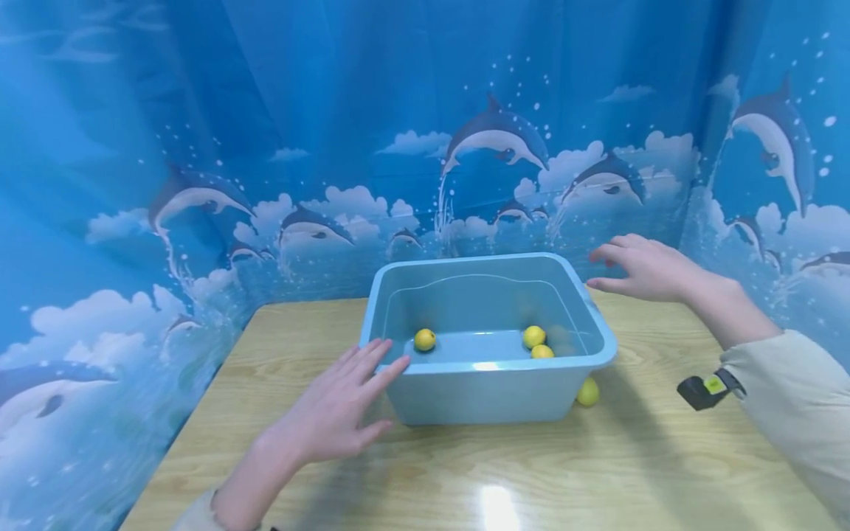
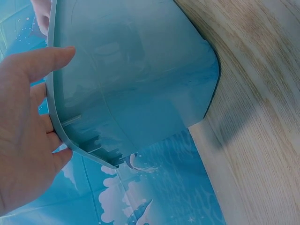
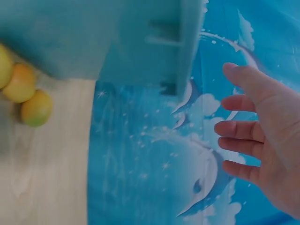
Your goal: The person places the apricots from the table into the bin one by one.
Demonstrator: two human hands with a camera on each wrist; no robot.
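Yellow fruits (image 1: 424, 340) inside blue bin (image 1: 478, 394), head view only — left hand (image 1: 332, 417), right hand (image 1: 647, 269), fingers (image 1: 390, 375) wide

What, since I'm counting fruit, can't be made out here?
- Head: bottom of the front inside fruit, hidden by the tub.
- Head: part of the outside fruit, behind the tub.
- Right wrist: part of the leftmost fruit, cut off by the left edge.
- Left wrist: most of the right hand, cut off by the top edge.

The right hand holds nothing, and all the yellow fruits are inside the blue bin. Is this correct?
Not all: the right wrist view shows three fruits on the table outside the bin. The right hand does hold nothing.
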